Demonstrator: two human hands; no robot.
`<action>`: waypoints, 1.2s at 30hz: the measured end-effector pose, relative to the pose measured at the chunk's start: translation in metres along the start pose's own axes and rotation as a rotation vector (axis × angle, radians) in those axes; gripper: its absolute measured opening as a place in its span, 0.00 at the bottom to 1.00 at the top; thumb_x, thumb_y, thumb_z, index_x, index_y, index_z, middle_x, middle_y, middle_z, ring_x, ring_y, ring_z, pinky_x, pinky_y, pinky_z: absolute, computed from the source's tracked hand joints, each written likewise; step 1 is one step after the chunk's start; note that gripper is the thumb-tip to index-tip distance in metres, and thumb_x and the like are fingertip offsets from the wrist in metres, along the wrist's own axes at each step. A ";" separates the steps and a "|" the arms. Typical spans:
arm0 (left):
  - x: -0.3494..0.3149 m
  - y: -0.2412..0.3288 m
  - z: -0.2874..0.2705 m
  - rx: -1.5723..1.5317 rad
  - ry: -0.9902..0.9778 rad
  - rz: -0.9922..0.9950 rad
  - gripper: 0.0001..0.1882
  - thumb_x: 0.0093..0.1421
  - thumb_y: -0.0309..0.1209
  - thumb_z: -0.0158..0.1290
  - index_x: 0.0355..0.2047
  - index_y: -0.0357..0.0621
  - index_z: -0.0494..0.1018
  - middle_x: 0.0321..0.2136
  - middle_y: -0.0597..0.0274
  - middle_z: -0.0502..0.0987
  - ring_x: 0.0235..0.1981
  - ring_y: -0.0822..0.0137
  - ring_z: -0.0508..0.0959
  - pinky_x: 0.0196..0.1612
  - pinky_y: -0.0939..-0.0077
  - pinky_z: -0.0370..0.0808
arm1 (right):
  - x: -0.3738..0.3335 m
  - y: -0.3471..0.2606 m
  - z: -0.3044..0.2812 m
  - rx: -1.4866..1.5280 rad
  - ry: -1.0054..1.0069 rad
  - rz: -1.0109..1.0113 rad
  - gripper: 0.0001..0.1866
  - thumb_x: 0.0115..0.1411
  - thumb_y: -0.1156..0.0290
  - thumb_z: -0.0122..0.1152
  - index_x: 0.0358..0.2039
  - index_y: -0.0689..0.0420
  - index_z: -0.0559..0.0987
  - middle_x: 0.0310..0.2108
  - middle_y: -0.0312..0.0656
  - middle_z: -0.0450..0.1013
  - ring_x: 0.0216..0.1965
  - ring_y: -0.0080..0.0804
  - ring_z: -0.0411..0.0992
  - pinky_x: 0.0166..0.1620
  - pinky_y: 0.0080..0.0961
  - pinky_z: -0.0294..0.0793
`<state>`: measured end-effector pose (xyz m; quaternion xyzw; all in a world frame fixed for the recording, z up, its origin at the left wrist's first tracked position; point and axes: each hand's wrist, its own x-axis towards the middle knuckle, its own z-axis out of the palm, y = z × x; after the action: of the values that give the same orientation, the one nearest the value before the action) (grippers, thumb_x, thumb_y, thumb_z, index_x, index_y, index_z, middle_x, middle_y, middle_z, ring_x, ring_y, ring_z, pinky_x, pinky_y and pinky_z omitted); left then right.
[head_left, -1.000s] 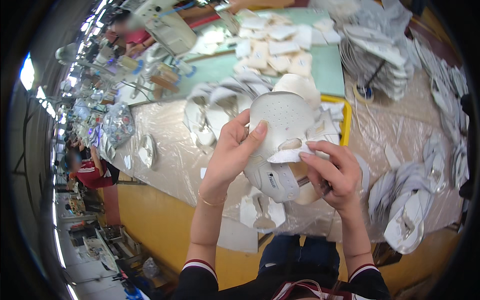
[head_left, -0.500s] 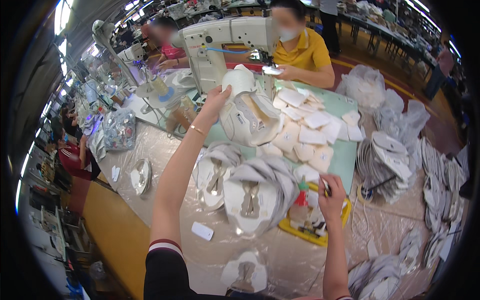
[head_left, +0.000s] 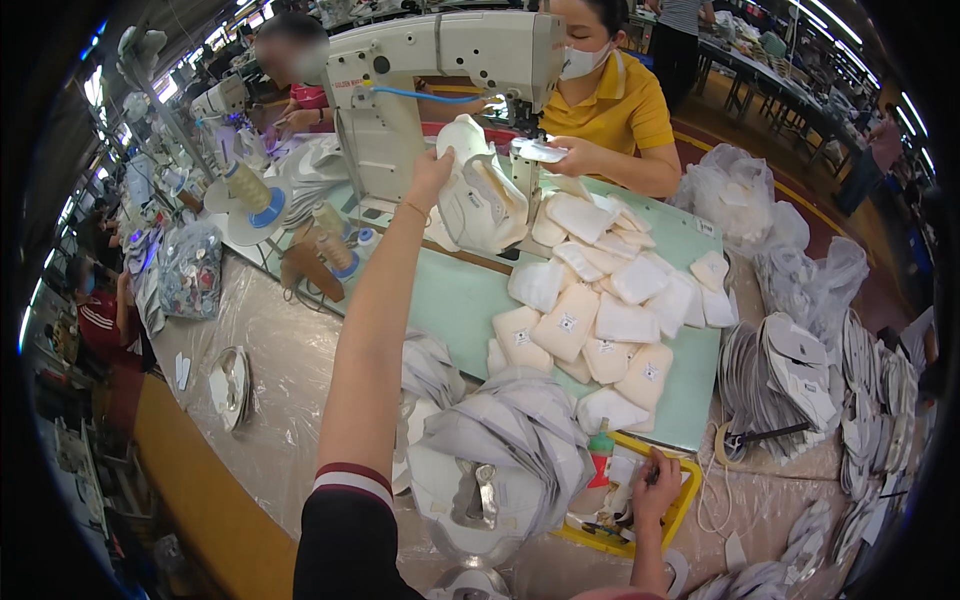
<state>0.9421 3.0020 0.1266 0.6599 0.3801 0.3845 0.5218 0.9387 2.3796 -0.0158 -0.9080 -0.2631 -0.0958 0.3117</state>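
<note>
Beside the post of the white sewing machine [head_left: 380, 140], just beyond the heap of foam pads [head_left: 565, 322], a pale shoe upper [head_left: 480, 210] hangs tilted from the left hand [head_left: 432, 175], whose thumb and fingers are clamped on its upper edge. Held at one edge only, at the end of an outstretched arm, it could swing or fold, I judge, and brush the co-worker's hand [head_left: 575, 155], which steadies a small white piece [head_left: 537, 150] at the needle; a nudge there might spoil the stitching. Whether the upper touches the machine I cannot tell.

Nearer, the left forearm [head_left: 370, 340] passes beside the fanned stack of uppers [head_left: 510, 430]; a low sweep back could topple it. The loosely piled pads might also slide if the upper drags over them.

At the near right, a yellow tray [head_left: 676, 515] holds a bottle [head_left: 600, 462] with a green cap and red label, plus small bits too cluttered to sort. Over it, the right hand [head_left: 655, 487] has its fingers curled around a small dark thing [head_left: 652, 475]; a careless reach could tip the bottle. Farther out, a clear bag [head_left: 735, 195] holds pale pieces, and another bag [head_left: 190, 272], far left, holds mixed coloured bits.
</note>
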 end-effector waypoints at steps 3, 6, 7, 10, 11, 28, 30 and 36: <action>0.017 -0.002 0.003 0.087 -0.053 0.012 0.18 0.61 0.37 0.55 0.44 0.33 0.76 0.35 0.50 0.80 0.35 0.61 0.80 0.37 0.67 0.76 | 0.000 -0.003 0.004 -0.040 0.021 0.006 0.19 0.46 0.78 0.59 0.41 0.52 0.80 0.29 0.43 0.69 0.30 0.43 0.68 0.35 0.37 0.66; 0.027 -0.007 0.013 0.266 -0.072 0.118 0.19 0.60 0.37 0.55 0.44 0.33 0.77 0.36 0.48 0.80 0.36 0.59 0.80 0.41 0.66 0.75 | 0.001 -0.005 0.003 -0.022 0.004 0.003 0.22 0.42 0.78 0.60 0.42 0.52 0.79 0.28 0.40 0.69 0.29 0.41 0.68 0.35 0.36 0.65; 0.028 -0.011 0.018 0.311 -0.082 0.173 0.19 0.60 0.37 0.55 0.44 0.33 0.77 0.37 0.48 0.80 0.37 0.58 0.80 0.42 0.66 0.74 | 0.001 -0.005 0.003 -0.019 0.005 -0.002 0.23 0.42 0.78 0.60 0.43 0.52 0.79 0.28 0.39 0.69 0.29 0.41 0.68 0.35 0.36 0.65; 0.035 -0.020 0.028 0.228 -0.084 0.175 0.18 0.60 0.37 0.55 0.43 0.35 0.77 0.37 0.46 0.81 0.38 0.57 0.80 0.45 0.66 0.73 | 0.001 -0.003 0.002 -0.017 0.008 -0.014 0.23 0.42 0.77 0.60 0.43 0.52 0.79 0.27 0.39 0.69 0.29 0.41 0.68 0.35 0.35 0.64; 0.037 -0.022 0.030 0.232 -0.076 0.199 0.18 0.60 0.38 0.55 0.43 0.35 0.78 0.37 0.46 0.81 0.39 0.57 0.80 0.44 0.66 0.74 | 0.001 -0.003 0.002 -0.016 0.013 -0.019 0.23 0.42 0.77 0.60 0.43 0.52 0.79 0.28 0.39 0.69 0.29 0.41 0.68 0.35 0.36 0.64; -0.059 0.076 -0.079 0.409 -0.093 0.227 0.21 0.63 0.40 0.54 0.41 0.29 0.74 0.36 0.55 0.79 0.36 0.70 0.76 0.40 0.75 0.73 | -0.004 -0.018 -0.054 0.190 0.037 0.059 0.15 0.50 0.82 0.61 0.39 0.55 0.80 0.36 0.43 0.72 0.34 0.40 0.75 0.36 0.30 0.75; -0.104 0.124 -0.090 0.191 -0.282 0.176 0.19 0.65 0.39 0.53 0.45 0.32 0.73 0.39 0.58 0.79 0.38 0.72 0.77 0.42 0.76 0.74 | -0.016 -0.026 -0.072 0.270 0.039 0.132 0.15 0.50 0.82 0.60 0.39 0.55 0.80 0.35 0.42 0.72 0.33 0.38 0.75 0.35 0.29 0.75; -0.273 0.251 -0.076 -0.066 -0.735 0.007 0.21 0.66 0.36 0.52 0.53 0.32 0.67 0.45 0.56 0.77 0.42 0.71 0.78 0.47 0.76 0.75 | -0.072 -0.030 -0.130 0.292 -0.105 0.199 0.17 0.49 0.77 0.64 0.41 0.52 0.78 0.33 0.39 0.73 0.35 0.39 0.75 0.38 0.33 0.75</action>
<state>0.7854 2.7434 0.3544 0.7381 0.1527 0.1357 0.6430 0.8606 2.2899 0.0776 -0.8783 -0.1990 0.0222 0.4342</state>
